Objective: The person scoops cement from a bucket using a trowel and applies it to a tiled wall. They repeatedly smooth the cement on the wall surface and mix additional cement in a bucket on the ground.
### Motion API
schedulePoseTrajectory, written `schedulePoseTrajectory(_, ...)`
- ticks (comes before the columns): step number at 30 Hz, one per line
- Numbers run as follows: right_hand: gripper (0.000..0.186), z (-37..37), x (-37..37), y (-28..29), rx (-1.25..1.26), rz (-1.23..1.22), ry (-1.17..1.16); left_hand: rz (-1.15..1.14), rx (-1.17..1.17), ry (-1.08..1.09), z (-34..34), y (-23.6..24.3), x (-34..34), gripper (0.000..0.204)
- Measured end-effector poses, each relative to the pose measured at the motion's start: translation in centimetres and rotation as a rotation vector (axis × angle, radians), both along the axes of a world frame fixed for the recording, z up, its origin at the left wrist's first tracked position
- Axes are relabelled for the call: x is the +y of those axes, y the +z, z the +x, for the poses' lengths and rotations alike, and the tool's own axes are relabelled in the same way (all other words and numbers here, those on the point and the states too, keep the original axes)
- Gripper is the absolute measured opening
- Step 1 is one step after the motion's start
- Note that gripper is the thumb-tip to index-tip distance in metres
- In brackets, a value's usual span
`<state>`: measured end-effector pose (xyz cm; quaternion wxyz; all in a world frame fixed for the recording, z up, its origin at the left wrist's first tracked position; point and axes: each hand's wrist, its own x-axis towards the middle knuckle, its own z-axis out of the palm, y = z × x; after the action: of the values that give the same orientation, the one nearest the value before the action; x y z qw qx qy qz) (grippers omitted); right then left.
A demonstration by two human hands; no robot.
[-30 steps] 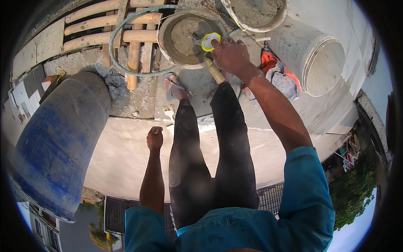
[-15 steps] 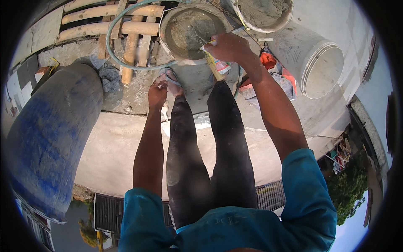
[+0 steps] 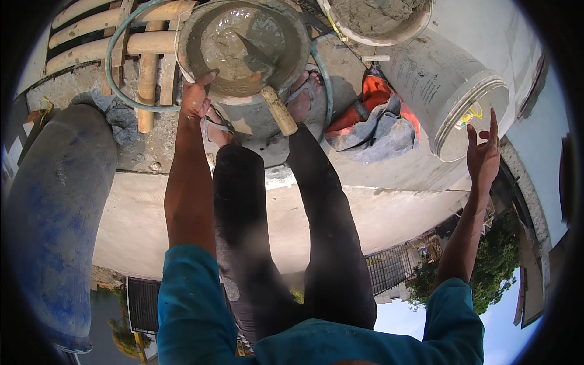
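- Left hand (image 3: 196,100), upper left: grip holding mortar bucket (image 3: 302,45) by rim.
- Right hand (image 3: 483,152), right side: grip wide, near white bucket (image 3: 420,76) mouth.

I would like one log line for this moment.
left hand: on mortar bucket | right hand: open, beside white bucket | wooden handle: over mortar bucket's near rim | yellow-edged container: at white bucket's mouth

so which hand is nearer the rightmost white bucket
Right: the right hand is at the mouth of that white bucket; the left hand is farther left, at a mortar bucket.
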<state>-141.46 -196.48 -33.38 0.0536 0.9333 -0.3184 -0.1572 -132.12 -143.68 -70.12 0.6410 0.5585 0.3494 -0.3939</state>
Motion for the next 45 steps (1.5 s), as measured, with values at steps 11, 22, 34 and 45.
schedulePoseTrajectory(11,0.068,0.4,28.1,-21.7,0.181,0.524,0.236,-0.056,-0.073,0.308,-4.0,5.4,-4.7,0.026)
schedulePoseTrajectory(22,0.038,2.8,23.7,-5.6,0.342,0.427,0.079,0.005,-0.148,0.195,-3.1,9.3,-2.7,0.035)
schedulePoseTrajectory(34,0.027,17.6,36.4,-20.4,0.394,0.18,1.248,-0.01,-0.232,-0.069,1.6,9.0,-0.3,0.034)
schedulePoseTrajectory(45,0.013,8.2,30.2,-16.8,0.388,0.167,0.953,-0.185,-0.191,-0.155,3.0,7.3,-0.1,0.059)
